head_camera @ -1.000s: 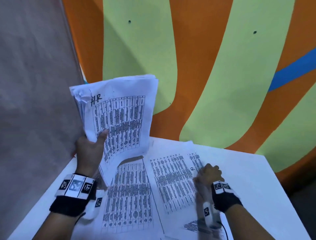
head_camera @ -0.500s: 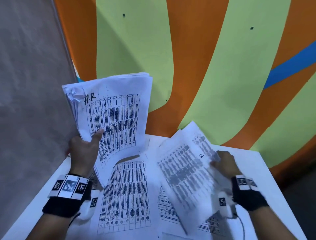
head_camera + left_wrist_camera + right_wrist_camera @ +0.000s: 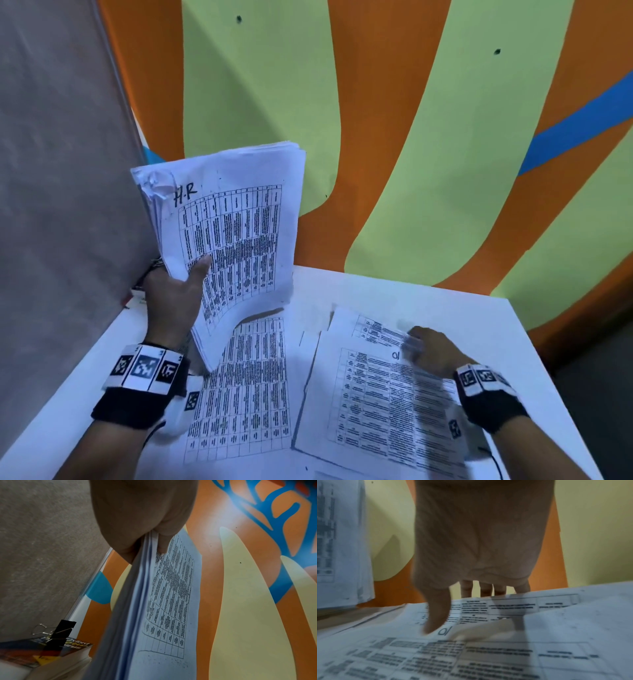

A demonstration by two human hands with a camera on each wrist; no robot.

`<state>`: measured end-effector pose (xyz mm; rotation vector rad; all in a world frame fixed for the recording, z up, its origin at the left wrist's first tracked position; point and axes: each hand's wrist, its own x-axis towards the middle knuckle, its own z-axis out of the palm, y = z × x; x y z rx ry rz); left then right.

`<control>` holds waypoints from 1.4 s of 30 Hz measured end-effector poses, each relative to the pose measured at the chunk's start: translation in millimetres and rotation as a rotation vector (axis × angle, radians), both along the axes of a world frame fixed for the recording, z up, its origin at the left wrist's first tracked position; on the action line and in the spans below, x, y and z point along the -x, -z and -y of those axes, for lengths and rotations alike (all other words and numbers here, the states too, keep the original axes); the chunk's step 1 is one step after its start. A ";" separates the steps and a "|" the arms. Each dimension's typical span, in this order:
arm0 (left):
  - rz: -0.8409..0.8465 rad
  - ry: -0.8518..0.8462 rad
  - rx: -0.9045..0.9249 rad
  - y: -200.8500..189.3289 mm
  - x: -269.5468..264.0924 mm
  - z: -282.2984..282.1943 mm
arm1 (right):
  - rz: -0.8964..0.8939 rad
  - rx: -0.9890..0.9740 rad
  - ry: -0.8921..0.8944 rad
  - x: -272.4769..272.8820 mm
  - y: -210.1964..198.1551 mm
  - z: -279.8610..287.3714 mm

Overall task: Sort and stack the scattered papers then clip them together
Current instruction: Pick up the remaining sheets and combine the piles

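Observation:
My left hand (image 3: pixel 178 291) grips a thick stack of printed papers (image 3: pixel 236 233) marked "H.R", held upright at the table's back left with the thumb on its front; the left wrist view shows the same stack (image 3: pixel 154 608) edge-on. My right hand (image 3: pixel 431 349) is at the top edge of a loose sheet (image 3: pixel 376 404) marked "10" on the right. Its thumb (image 3: pixel 435 620) lies on that sheet, and its fingers (image 3: pixel 477 589) dip behind the raised paper edge, blurred. Another sheet (image 3: pixel 246 394) lies flat in the middle. A black binder clip (image 3: pixel 56 632) sits on a book.
The white table (image 3: pixel 462 308) stands in a corner, with a grey panel (image 3: pixel 61 171) on the left and a painted wall (image 3: pixel 411 137) behind. A thick Oxford book (image 3: pixel 51 650) lies at the back left. One more sheet (image 3: pixel 370 325) pokes out beyond the "10" sheet.
My right hand lifted a loose sheet off the table, swung it to the right and brought it down flat there. The left hand's stack has stayed upright.

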<state>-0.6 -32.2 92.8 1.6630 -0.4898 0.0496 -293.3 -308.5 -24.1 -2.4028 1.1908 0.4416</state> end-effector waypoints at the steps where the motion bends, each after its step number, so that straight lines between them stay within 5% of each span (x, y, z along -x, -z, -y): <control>1: -0.008 -0.016 0.006 0.7 0.0 -0.2 | -0.022 -0.026 -0.016 -2.4 4.6 -6.7; 5: 0.027 -0.030 -0.014 8.4 -3.2 -1.8 | -0.122 0.068 -0.191 -11.0 19.7 -27.9; 17: -0.020 -0.051 -0.004 12.4 -4.6 0.0 | 0.031 0.033 -0.104 -8.8 13.0 -31.1; 21: -0.030 -0.060 0.021 -6.3 1.1 -9.4 | 0.165 0.121 -0.123 5.6 -34.1 -10.6; 27: 0.014 -0.208 0.061 -30.2 -18.2 -37.6 | 0.480 0.107 0.124 37.6 -126.7 32.8; 32: -0.064 -0.290 0.064 -26.2 -43.0 -62.5 | 0.833 -0.140 0.213 22.6 -173.9 1.8; 36: -0.039 -0.384 -0.019 -22.5 -48.2 -74.0 | 0.886 -0.548 0.324 -26.4 -128.9 -27.7; 42: 0.014 -0.400 -0.016 -16.7 -54.7 -92.7 | 0.595 -0.600 0.500 -126.0 -4.8 -123.4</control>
